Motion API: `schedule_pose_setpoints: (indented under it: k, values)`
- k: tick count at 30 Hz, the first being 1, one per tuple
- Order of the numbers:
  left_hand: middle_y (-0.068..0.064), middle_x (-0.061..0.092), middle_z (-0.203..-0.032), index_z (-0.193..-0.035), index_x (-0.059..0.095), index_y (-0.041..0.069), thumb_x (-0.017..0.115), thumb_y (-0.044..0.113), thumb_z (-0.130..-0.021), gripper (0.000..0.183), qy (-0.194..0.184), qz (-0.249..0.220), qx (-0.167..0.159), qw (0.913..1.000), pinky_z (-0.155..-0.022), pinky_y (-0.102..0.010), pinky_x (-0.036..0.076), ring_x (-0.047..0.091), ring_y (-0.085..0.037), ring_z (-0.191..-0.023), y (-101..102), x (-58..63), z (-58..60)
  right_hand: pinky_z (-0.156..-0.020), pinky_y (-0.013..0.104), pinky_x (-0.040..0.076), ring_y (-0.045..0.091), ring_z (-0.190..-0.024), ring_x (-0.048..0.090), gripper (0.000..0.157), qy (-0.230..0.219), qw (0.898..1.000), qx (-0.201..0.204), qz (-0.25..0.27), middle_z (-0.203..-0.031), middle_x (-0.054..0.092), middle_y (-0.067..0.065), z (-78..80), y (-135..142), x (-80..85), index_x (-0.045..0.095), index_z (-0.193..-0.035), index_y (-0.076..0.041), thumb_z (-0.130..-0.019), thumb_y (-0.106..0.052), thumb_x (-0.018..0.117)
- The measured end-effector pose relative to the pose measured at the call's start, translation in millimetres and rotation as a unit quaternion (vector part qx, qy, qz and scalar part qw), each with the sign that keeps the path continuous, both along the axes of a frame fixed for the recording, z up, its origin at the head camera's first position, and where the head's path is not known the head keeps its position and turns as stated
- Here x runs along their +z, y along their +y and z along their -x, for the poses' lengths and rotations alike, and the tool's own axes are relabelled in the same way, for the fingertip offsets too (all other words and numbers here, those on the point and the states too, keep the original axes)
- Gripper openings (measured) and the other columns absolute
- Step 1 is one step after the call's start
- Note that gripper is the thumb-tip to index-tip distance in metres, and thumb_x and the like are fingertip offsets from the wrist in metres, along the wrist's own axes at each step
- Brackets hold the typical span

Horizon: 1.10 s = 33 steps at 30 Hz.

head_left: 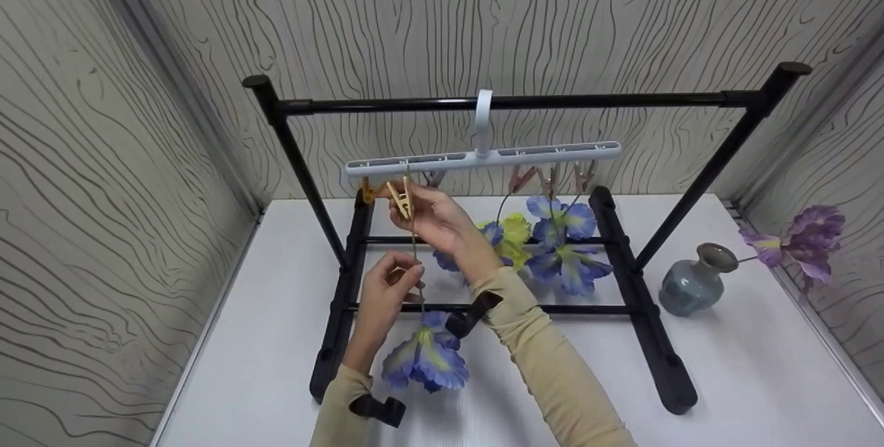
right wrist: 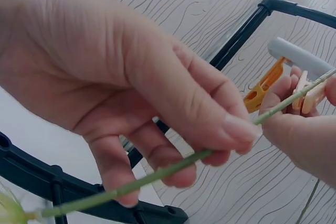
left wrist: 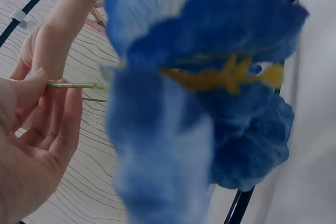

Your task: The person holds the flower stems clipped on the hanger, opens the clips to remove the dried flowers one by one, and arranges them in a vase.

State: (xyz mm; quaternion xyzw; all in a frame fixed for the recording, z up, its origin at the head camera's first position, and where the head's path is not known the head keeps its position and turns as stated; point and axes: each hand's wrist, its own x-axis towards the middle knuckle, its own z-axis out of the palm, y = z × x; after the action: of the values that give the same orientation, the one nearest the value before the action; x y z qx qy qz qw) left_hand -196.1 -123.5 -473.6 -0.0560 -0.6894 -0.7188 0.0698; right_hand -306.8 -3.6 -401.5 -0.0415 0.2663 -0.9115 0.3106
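My left hand [head_left: 387, 288] pinches the green stem [right wrist: 173, 168] of a blue iris-like artificial flower [head_left: 425, 360] between thumb and fingers. Its bloom hangs downward and fills much of the left wrist view. Higher up, my right hand [head_left: 438, 219] grips a light tan clothespin [head_left: 400, 202] below the left part of a white clip hanger [head_left: 428, 164]. The stem's upper end runs up to this clothespin and overlaps it in the right wrist view. An orange clothespin [right wrist: 265, 85] hangs just left of the right hand's fingers.
The hanger hooks over a black rack's top bar [head_left: 587, 99]. On its right half, pinkish clothespins [head_left: 521, 179] hold several blue and yellow flowers [head_left: 570, 267]. A grey-blue vase [head_left: 693, 281] with a purple flower [head_left: 804, 243] lies right of the rack on the white table [head_left: 255, 336].
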Motion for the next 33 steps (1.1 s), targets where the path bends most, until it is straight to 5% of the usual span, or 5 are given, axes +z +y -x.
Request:
schedule_pose_setpoints:
  k: [10, 15, 23, 28, 33]
  values:
    - [-0.007, 0.061, -0.094, -0.109, 0.061, -0.009, 0.067, 0.008, -0.101, 0.020, -0.011, -0.019, -0.006, 0.9997, -0.058, -0.031, 0.061, 0.065, -0.016, -0.076, 1, 0.5, -0.6, -0.089, 0.036, 0.056, 0.028, -0.103, 0.068, 0.029, 0.050, 0.988, -0.024, -0.141, -0.109, 0.072, 0.016, 1.6, 16, -1.9, 0.064, -0.112, 0.002, -0.113, -0.018, 0.044]
    - [-0.008, 0.060, -0.094, -0.110, 0.060, -0.009, 0.065, 0.007, -0.102, 0.019, -0.018, -0.022, -0.004, 0.9996, -0.055, -0.029, 0.059, 0.063, -0.016, -0.074, 2, 2.7, -0.7, -0.104, 0.041, 0.052, 0.026, -0.113, 0.066, 0.035, 0.166, 0.950, -0.052, -0.261, -0.122, 0.069, 0.017, -5.4, 32, 1.8, 0.058, -0.132, 0.010, -0.112, -0.016, 0.045]
    - [-0.012, 0.060, -0.094, -0.109, 0.060, -0.007, 0.065, 0.007, -0.102, 0.017, -0.029, -0.027, -0.012, 0.9992, -0.051, -0.029, 0.058, 0.062, -0.016, -0.074, 5, 4.6, -0.7, -0.098, 0.039, 0.056, 0.024, -0.106, 0.069, 0.022, 0.303, 0.891, -0.135, -0.311, -0.112, 0.072, 0.014, -14.2, 48, 13.5, 0.063, -0.121, 0.010, -0.107, -0.004, 0.055]
    - [-0.011, 0.062, -0.094, -0.112, 0.059, -0.008, 0.065, 0.010, -0.102, 0.021, -0.038, -0.023, -0.027, 0.9986, -0.049, -0.028, 0.057, 0.062, -0.014, -0.073, 7, 5.1, 0.0, -0.100, 0.038, 0.054, 0.030, -0.112, 0.066, 0.019, 0.436, 0.796, -0.169, -0.384, -0.116, 0.070, 0.018, -18.4, 55, 17.3, 0.066, -0.119, 0.008, -0.102, 0.003, 0.058]
    - [-0.007, 0.062, -0.090, -0.110, 0.062, -0.004, 0.067, 0.013, -0.101, 0.019, -0.055, -0.007, -0.040, 0.9977, -0.047, -0.026, 0.055, 0.062, -0.014, -0.069, 8, 5.9, -0.1, -0.103, 0.041, 0.052, 0.033, -0.117, 0.065, 0.029, 0.590, 0.633, -0.189, -0.464, -0.119, 0.071, 0.018, -18.8, 58, 15.0, 0.070, -0.117, 0.005, -0.093, 0.017, 0.058]
